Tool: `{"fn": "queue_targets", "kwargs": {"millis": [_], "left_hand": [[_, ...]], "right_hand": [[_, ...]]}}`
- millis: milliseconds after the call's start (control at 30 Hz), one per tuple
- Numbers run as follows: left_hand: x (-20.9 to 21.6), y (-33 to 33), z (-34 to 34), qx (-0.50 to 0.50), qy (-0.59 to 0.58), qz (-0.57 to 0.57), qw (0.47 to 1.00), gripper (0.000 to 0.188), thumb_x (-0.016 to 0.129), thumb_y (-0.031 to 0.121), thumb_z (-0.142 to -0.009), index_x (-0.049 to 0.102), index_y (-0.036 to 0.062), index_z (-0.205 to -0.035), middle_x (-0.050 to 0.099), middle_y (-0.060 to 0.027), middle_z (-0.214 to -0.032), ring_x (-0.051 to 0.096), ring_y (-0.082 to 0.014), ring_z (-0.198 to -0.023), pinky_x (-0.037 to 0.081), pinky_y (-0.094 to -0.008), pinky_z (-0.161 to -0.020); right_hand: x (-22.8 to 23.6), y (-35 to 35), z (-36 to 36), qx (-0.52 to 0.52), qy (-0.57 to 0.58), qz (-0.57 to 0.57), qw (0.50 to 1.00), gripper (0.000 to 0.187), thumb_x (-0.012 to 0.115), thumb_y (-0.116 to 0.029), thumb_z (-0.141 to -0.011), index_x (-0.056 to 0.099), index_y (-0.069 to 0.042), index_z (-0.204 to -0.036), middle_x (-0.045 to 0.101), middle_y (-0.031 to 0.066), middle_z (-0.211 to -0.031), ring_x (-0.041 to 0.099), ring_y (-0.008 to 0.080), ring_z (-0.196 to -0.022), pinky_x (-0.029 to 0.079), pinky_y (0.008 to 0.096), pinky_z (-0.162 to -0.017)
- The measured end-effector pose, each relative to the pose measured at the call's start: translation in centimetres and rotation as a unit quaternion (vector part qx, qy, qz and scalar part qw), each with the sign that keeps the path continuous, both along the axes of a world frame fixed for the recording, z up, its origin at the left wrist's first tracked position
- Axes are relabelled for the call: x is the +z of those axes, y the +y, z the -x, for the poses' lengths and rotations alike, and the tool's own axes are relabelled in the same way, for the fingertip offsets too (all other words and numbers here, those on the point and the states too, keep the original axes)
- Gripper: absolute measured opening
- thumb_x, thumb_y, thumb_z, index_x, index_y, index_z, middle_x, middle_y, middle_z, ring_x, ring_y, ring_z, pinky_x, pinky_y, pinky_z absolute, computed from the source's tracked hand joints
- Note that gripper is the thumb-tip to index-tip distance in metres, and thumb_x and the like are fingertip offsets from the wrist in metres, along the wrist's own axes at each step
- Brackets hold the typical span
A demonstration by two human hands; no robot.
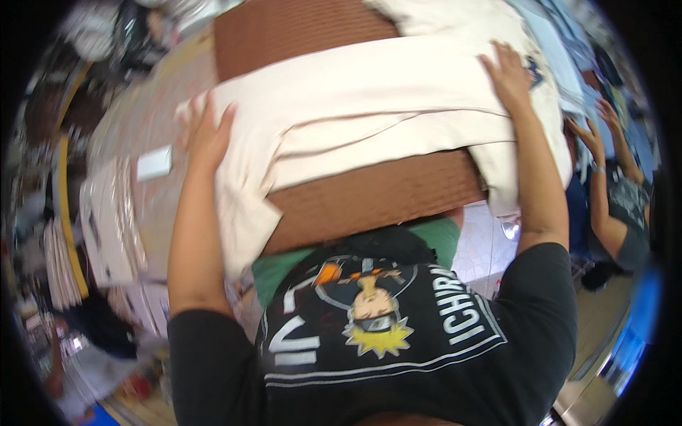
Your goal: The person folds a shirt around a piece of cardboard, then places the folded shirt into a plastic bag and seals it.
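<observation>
A cream long-sleeved garment [369, 78] lies spread across a brown ribbed surface [376, 199], its left part hanging over the near edge. Soft folds run across its middle, and a small dark patch shows near its right end. My left hand [206, 135] rests at the cloth's left edge with thumb and fingers apart. On the right side, my right hand [510, 79] lies flat on the fabric, fingers spread. Neither hand grips anything.
Plastic-wrapped garments [114, 213] and a small white box [154, 163] lie to the left. Pale blue clothes [558, 57] are piled at the far right. Another person's hands [593, 138] are raised close by on the right. A yellow strip [64, 192] runs along the left.
</observation>
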State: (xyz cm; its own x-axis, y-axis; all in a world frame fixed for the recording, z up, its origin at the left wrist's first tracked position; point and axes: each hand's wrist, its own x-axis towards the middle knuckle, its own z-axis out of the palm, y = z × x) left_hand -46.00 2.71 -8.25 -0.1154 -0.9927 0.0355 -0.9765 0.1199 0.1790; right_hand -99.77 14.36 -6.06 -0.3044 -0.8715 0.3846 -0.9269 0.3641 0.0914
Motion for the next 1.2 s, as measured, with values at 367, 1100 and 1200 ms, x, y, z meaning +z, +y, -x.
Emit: {"fn": "queue_targets", "kwargs": {"millis": [367, 1100, 1200], "left_hand": [[5.7, 12.5, -11.3, 0.056, 0.368, -0.011, 0.928, 0.045, 0.068, 0.031, -0.079, 0.059, 0.0048, -0.116, 0.063, -0.0123, -0.109, 0.060, -0.0199, -0.094, 0.044, -0.0294, -0.086], [12.1, 21.4, -8.5, -0.347, 0.423, 0.052, 0.835, 0.036, 0.076, 0.010, -0.064, 0.062, 0.0061, -0.097, 0.063, -0.0071, -0.097, 0.060, -0.0216, -0.094, 0.045, -0.0326, -0.083], [12.3, 21.4, -8.4, -0.390, 0.380, 0.020, 0.838, 0.055, 0.079, 0.019, -0.060, 0.058, 0.0096, -0.110, 0.060, -0.0079, -0.110, 0.055, -0.0231, -0.108, 0.037, -0.0395, -0.096]], "right_hand": [[5.7, 2.6, -24.7, 0.349, -0.244, 0.131, 0.895, 0.031, 0.065, -0.021, -0.083, 0.062, -0.007, -0.111, 0.060, 0.0126, -0.113, 0.054, 0.0265, -0.109, 0.041, 0.0319, -0.093], [12.5, 10.0, -40.8, 0.617, -0.137, -0.059, 0.773, 0.016, 0.061, -0.012, -0.069, 0.056, -0.009, -0.084, 0.057, 0.0038, -0.074, 0.059, 0.0207, -0.074, 0.045, 0.0354, -0.077], [13.4, 12.5, -40.3, 0.623, -0.120, -0.077, 0.769, 0.012, 0.058, -0.014, -0.069, 0.054, -0.009, -0.079, 0.053, 0.0015, -0.065, 0.057, 0.0179, -0.066, 0.043, 0.0309, -0.061]]}}
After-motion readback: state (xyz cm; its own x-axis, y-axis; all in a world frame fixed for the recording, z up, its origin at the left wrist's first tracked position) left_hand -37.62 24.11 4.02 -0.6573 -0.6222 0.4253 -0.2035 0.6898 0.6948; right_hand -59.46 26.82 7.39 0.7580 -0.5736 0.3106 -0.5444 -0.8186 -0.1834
